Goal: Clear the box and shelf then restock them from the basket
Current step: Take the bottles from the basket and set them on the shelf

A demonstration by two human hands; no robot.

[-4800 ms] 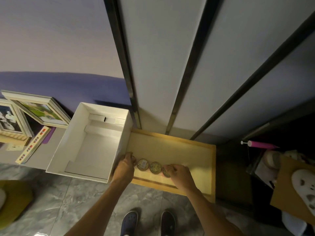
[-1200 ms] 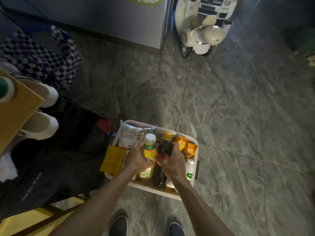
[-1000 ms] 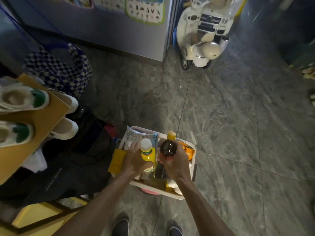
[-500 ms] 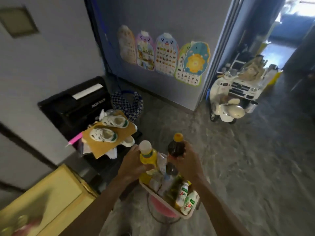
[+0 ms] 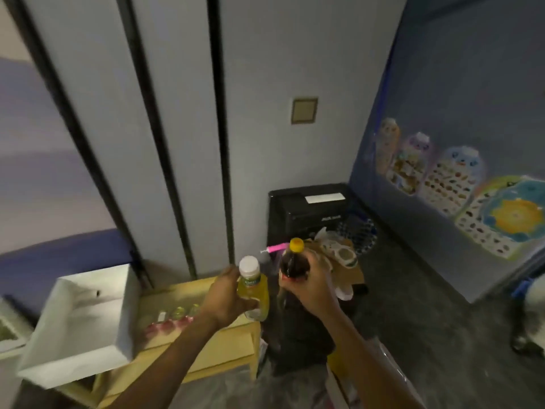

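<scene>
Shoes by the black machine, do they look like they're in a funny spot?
Yes, a bit. The small shoes lie on a sheet of cardboard that rests on a heap of dark things, not on the floor. The picture is blurred, so details are unclear.

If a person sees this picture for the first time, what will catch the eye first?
The two bottles held up in the middle: the left hand grips a yellow bottle, the right hand a dark bottle. Next, the open white box at lower left by the yellow shelf, and the bright posters on the blue wall at right.
</scene>
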